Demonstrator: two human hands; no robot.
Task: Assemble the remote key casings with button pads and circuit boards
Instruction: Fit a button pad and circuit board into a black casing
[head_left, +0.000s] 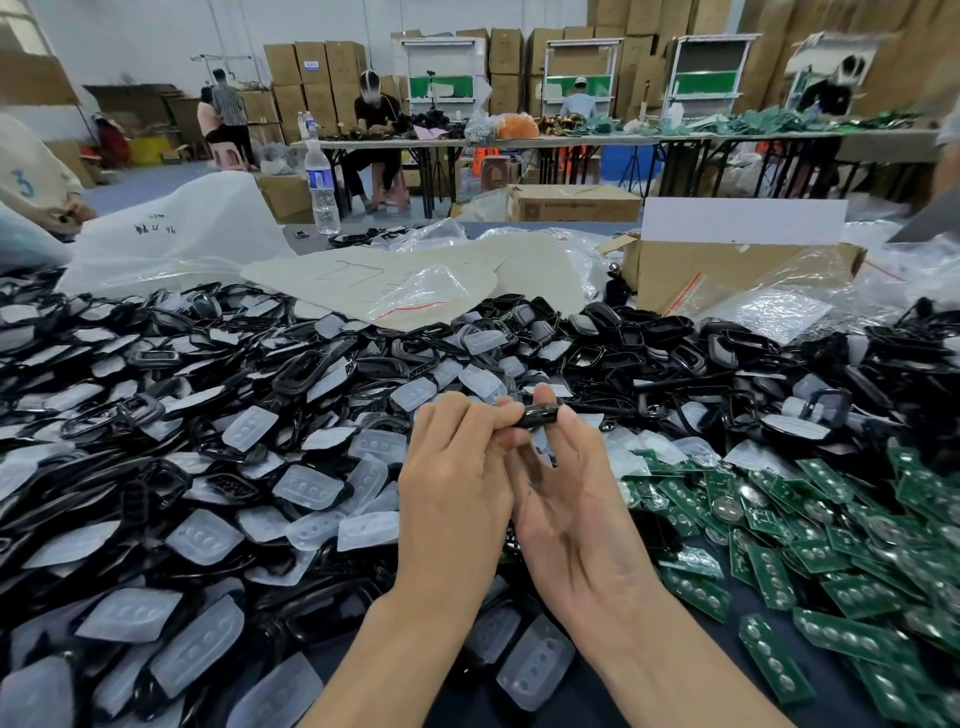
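We hold one black key casing (537, 415) edge-on between our two hands, above the middle of the table (566, 714). Our left hand (452, 488) pinches its left end with curled fingers. Our right hand (569, 512), palm up, grips its right end with the fingertips. Beneath and left of our hands, a heap of black casings (306, 366) and translucent button pads (202, 538) covers the table to its left edge. Green circuit boards (831, 566) lie piled toward the near right corner. A cardboard box (727, 270) stands toward the far right, and a water bottle (322, 187) by the far edge
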